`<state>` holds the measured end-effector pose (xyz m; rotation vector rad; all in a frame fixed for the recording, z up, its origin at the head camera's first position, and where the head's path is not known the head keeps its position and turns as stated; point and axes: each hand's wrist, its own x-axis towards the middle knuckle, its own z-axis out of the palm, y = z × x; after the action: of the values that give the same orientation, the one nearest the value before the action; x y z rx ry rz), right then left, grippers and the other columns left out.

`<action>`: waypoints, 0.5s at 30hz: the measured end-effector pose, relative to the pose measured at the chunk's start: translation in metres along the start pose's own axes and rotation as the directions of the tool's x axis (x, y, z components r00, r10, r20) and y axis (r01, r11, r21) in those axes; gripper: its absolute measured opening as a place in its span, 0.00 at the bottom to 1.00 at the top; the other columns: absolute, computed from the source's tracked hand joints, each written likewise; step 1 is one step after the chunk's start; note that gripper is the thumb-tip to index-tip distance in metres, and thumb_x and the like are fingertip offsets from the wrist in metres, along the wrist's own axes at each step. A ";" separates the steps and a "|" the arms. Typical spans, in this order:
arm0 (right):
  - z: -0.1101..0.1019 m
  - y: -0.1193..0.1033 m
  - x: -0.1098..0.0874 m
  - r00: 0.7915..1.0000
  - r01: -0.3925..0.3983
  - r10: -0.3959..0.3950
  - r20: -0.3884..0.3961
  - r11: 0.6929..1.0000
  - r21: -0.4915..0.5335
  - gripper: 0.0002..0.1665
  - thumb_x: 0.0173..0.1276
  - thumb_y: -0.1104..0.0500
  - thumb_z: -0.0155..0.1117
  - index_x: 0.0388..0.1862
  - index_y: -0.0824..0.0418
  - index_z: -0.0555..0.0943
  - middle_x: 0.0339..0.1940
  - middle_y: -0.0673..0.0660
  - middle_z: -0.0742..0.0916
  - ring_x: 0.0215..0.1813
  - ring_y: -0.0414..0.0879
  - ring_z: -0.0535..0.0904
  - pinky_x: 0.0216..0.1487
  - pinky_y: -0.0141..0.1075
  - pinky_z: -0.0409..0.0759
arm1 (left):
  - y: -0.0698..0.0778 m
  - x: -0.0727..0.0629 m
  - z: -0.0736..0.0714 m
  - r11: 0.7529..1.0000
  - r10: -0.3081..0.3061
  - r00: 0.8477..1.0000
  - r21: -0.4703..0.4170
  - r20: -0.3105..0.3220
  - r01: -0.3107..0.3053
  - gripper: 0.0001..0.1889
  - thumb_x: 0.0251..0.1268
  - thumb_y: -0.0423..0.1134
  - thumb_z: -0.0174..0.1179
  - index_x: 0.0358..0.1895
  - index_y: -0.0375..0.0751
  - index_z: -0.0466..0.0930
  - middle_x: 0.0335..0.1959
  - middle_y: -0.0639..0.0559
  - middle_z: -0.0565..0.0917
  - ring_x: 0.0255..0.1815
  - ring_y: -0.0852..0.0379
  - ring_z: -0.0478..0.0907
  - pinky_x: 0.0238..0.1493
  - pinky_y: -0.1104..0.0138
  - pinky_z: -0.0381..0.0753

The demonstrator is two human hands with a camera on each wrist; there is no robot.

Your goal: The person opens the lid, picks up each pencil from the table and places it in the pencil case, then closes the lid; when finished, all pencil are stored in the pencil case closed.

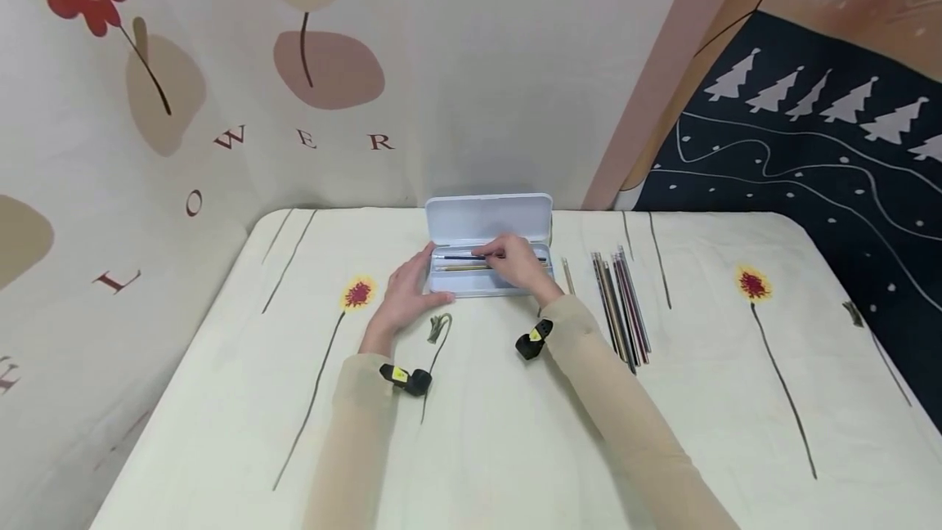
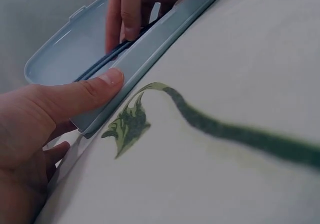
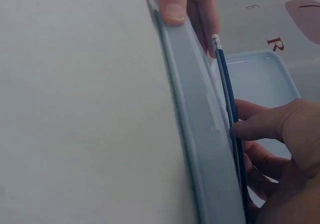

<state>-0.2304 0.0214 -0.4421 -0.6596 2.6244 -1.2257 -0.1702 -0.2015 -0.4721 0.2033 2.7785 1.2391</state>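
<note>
A pale blue pencil case (image 1: pixel 486 291) stands open on the table, its lid (image 1: pixel 489 219) raised at the back. My left hand (image 1: pixel 405 293) grips the left end of the case; its thumb (image 2: pixel 102 87) lies over the front edge. Over the tray, my right hand (image 1: pixel 518 262) pinches a dark blue pencil (image 3: pixel 226 79) between thumb and fingers, eraser end to the left. The pencil lies lengthwise, low along the tray. A gold-coloured pencil (image 1: pixel 464 267) lies in the case in front of it. The right hand hides part of the tray.
Right of the case lies a row of several pencils (image 1: pixel 621 309) in dark, gold and purplish tones. A single light pencil (image 1: pixel 567 275) sits between them and the case. The white tablecloth (image 1: pixel 471 448) has printed flowers; a printed curtain (image 1: pixel 478 64) hangs behind.
</note>
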 end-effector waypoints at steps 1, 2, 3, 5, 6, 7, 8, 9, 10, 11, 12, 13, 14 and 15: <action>0.001 0.002 0.000 1.000 -0.005 0.004 -0.006 1.000 -0.011 0.16 0.66 0.72 0.58 0.45 0.61 0.88 0.39 0.58 0.85 0.39 0.48 0.76 0.41 0.37 0.75 | 0.000 0.000 0.000 1.000 -0.001 1.000 0.000 0.002 0.001 0.52 0.54 0.47 0.71 0.78 0.42 0.46 0.76 0.40 0.54 0.75 0.40 0.48 0.73 0.48 0.40; 0.002 0.003 0.000 1.000 -0.010 0.009 -0.010 1.000 -0.019 0.16 0.65 0.72 0.58 0.45 0.61 0.88 0.39 0.58 0.85 0.39 0.48 0.76 0.41 0.37 0.75 | 0.000 0.001 0.000 1.000 -0.001 1.000 0.002 0.004 0.001 0.52 0.54 0.48 0.71 0.78 0.42 0.46 0.76 0.40 0.54 0.75 0.40 0.48 0.72 0.48 0.40; 0.003 0.004 0.000 1.000 -0.011 0.010 -0.015 1.000 -0.025 0.15 0.65 0.72 0.58 0.45 0.62 0.88 0.38 0.59 0.85 0.39 0.48 0.76 0.41 0.37 0.75 | 0.000 0.001 0.000 1.000 -0.003 1.000 0.003 0.006 0.003 0.52 0.54 0.47 0.71 0.78 0.42 0.46 0.76 0.40 0.54 0.75 0.40 0.48 0.73 0.48 0.40; 0.005 0.007 -0.001 1.000 -0.010 0.009 -0.026 0.999 -0.031 0.15 0.64 0.72 0.58 0.44 0.62 0.88 0.39 0.59 0.86 0.40 0.49 0.78 0.43 0.39 0.76 | 0.001 0.000 0.000 1.000 -0.006 1.000 0.007 0.006 0.006 0.52 0.54 0.47 0.71 0.78 0.42 0.46 0.76 0.40 0.54 0.75 0.40 0.48 0.73 0.48 0.40; 0.006 0.008 -0.001 1.000 -0.008 0.007 -0.029 0.999 -0.035 0.15 0.64 0.72 0.58 0.43 0.63 0.88 0.39 0.59 0.87 0.42 0.49 0.78 0.45 0.39 0.77 | 0.001 0.000 0.000 1.000 -0.007 1.000 0.006 0.006 0.007 0.52 0.54 0.47 0.71 0.78 0.42 0.46 0.76 0.40 0.54 0.75 0.40 0.48 0.73 0.48 0.40; 0.007 0.009 -0.001 0.999 -0.005 0.003 -0.032 0.999 -0.044 0.15 0.64 0.72 0.58 0.43 0.63 0.88 0.40 0.59 0.87 0.43 0.50 0.79 0.46 0.40 0.77 | 0.001 -0.001 0.001 1.000 -0.009 1.000 0.003 0.005 0.009 0.52 0.54 0.47 0.71 0.78 0.42 0.46 0.76 0.40 0.54 0.75 0.40 0.48 0.73 0.48 0.40; 0.008 0.010 -0.001 0.999 -0.003 0.001 -0.034 0.999 -0.050 0.15 0.64 0.72 0.58 0.43 0.63 0.88 0.40 0.59 0.87 0.43 0.50 0.79 0.47 0.40 0.77 | 0.001 -0.002 0.001 1.000 -0.008 1.000 0.000 0.003 0.008 0.52 0.54 0.47 0.71 0.78 0.42 0.46 0.76 0.40 0.54 0.75 0.40 0.48 0.73 0.48 0.40; 0.009 0.011 -0.001 0.999 -0.006 0.004 -0.034 0.998 -0.057 0.14 0.64 0.71 0.59 0.43 0.63 0.88 0.40 0.59 0.87 0.44 0.50 0.79 0.48 0.41 0.77 | 0.001 -0.002 0.002 1.000 -0.008 1.000 -0.004 0.001 0.008 0.52 0.54 0.46 0.71 0.78 0.41 0.46 0.76 0.40 0.54 0.75 0.40 0.48 0.73 0.48 0.40; 0.009 0.012 -0.001 0.999 -0.007 0.004 -0.034 0.998 -0.062 0.14 0.64 0.71 0.59 0.42 0.63 0.88 0.41 0.59 0.87 0.45 0.50 0.79 0.48 0.41 0.77 | 0.001 -0.003 0.003 1.000 -0.009 1.000 -0.007 0.000 0.009 0.52 0.54 0.46 0.71 0.78 0.41 0.46 0.76 0.40 0.54 0.75 0.40 0.48 0.73 0.48 0.39; 0.010 0.013 -0.001 0.999 -0.006 0.004 -0.033 0.998 -0.070 0.13 0.64 0.70 0.59 0.42 0.63 0.88 0.41 0.58 0.87 0.46 0.50 0.80 0.50 0.41 0.77 | 0.001 -0.003 0.003 1.000 -0.009 1.000 -0.011 -0.001 0.009 0.52 0.54 0.46 0.71 0.78 0.41 0.46 0.76 0.40 0.54 0.75 0.40 0.48 0.73 0.48 0.39; 0.010 0.013 0.000 1.000 -0.007 0.005 -0.030 0.997 -0.079 0.13 0.65 0.70 0.59 0.42 0.63 0.88 0.42 0.58 0.87 0.47 0.50 0.80 0.51 0.41 0.77 | 0.002 -0.003 0.003 1.000 -0.009 1.000 -0.012 0.000 0.009 0.52 0.55 0.46 0.71 0.78 0.41 0.46 0.76 0.40 0.53 0.75 0.40 0.48 0.73 0.48 0.39; 0.010 0.013 0.000 1.000 -0.003 0.001 -0.029 0.996 -0.087 0.13 0.66 0.69 0.58 0.42 0.63 0.88 0.42 0.58 0.87 0.48 0.50 0.80 0.51 0.41 0.77 | 0.002 -0.002 0.003 1.000 -0.012 1.000 -0.013 0.000 0.012 0.52 0.55 0.46 0.71 0.78 0.42 0.46 0.76 0.42 0.53 0.75 0.41 0.47 0.73 0.48 0.39; 0.009 0.013 0.000 1.000 -0.004 0.002 -0.026 0.996 -0.088 0.12 0.66 0.68 0.58 0.42 0.63 0.88 0.43 0.58 0.87 0.48 0.50 0.80 0.52 0.42 0.76 | 0.002 -0.001 0.002 1.000 -0.011 1.000 -0.010 -0.001 0.011 0.52 0.55 0.47 0.71 0.78 0.42 0.45 0.76 0.42 0.53 0.75 0.41 0.47 0.73 0.48 0.39; 0.008 0.012 0.001 1.000 -0.004 0.002 -0.025 0.996 -0.087 0.12 0.67 0.68 0.58 0.42 0.63 0.88 0.43 0.58 0.87 0.49 0.50 0.80 0.53 0.42 0.76 | 0.002 0.000 0.001 1.000 -0.007 1.000 -0.007 -0.002 0.007 0.52 0.55 0.47 0.71 0.78 0.42 0.45 0.76 0.42 0.53 0.75 0.41 0.47 0.73 0.48 0.39</action>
<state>-0.2320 0.0223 -0.4566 -0.6588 2.7112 -1.1312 -0.1698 -0.1993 -0.4710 0.1923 2.7737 1.2479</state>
